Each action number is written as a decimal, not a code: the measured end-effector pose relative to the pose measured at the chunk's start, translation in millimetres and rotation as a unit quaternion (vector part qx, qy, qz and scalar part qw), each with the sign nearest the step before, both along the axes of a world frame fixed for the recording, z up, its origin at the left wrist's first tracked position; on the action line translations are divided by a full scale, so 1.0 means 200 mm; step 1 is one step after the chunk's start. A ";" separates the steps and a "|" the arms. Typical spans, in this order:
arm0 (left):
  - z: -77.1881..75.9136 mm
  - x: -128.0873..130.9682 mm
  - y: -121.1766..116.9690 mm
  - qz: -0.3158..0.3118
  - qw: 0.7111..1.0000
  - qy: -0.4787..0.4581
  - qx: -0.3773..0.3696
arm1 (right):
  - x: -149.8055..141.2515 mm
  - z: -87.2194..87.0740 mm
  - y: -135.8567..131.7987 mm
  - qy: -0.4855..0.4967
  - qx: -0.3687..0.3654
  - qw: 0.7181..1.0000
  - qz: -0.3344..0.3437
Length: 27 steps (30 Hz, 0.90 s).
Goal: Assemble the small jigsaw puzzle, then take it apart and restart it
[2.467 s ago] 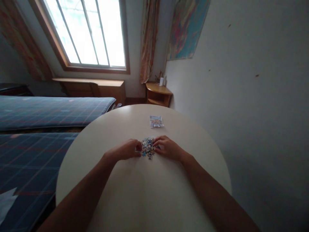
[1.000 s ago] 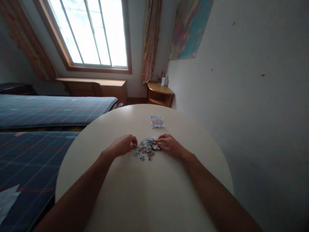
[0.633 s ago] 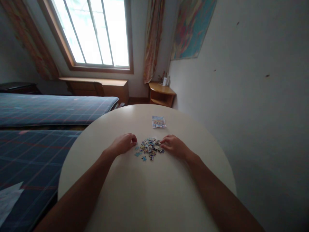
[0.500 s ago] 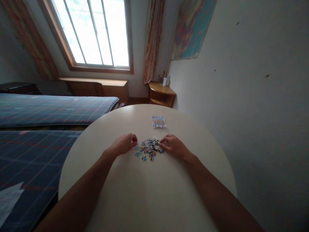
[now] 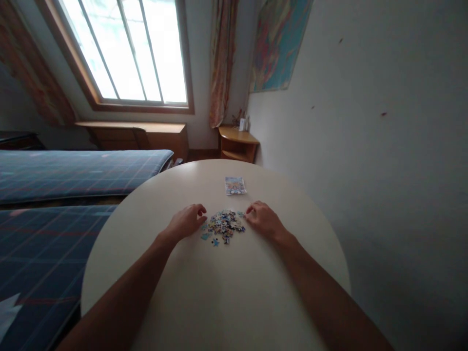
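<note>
A heap of small jigsaw puzzle pieces (image 5: 225, 222) lies on the round cream table (image 5: 204, 292), mostly pale, dark and bluish. Just left of it rests my left hand (image 5: 187, 219), its fingers loosely curled with a gap between thumb and forefinger. A few light blue pieces (image 5: 206, 236) lie loose close to that hand. On the heap's other side is my right hand (image 5: 265, 219), bent fingers apart from the thumb. Its fingertips come close to a light blue piece (image 5: 240, 214) at the heap's upper right edge; whether they touch it is unclear.
Beyond the heap lies a small picture packet (image 5: 235, 185). A bed with a plaid mattress (image 5: 73, 170) stands to the left, and a white wall (image 5: 347, 161) runs along the right. A wooden corner shelf (image 5: 238, 135) is behind the table.
My right hand has drawn slightly away from the heap to the right, and a light blue piece now shows beside its fingertips. My left hand stays nearly in place. The view has shifted a little.
</note>
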<state>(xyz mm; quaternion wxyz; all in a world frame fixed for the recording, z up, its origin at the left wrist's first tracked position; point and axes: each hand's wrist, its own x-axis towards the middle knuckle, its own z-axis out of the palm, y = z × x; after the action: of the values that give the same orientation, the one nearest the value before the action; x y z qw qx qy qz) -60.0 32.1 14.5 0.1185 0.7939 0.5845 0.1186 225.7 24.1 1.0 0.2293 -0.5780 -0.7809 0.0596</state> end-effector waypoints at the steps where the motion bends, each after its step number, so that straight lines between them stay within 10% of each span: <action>1: 0.00 0.02 -0.01 -0.005 1.000 -0.004 0.001 | 0.00 0.00 0.00 0.008 0.003 1.000 0.003; 10: -0.06 0.19 -0.04 -0.045 0.991 -0.066 0.106 | -0.05 -0.06 0.00 0.035 0.006 0.993 0.115; 27: -0.10 0.16 0.00 -0.023 0.996 -0.058 0.069 | -0.06 0.02 -0.05 0.026 0.045 0.980 0.191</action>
<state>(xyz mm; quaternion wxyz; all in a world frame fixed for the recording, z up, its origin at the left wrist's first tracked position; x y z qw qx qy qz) -27.4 33.1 -5.5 0.1001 0.8053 0.5486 0.2015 214.3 14.7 5.5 0.2594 -0.4055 -0.8726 0.0824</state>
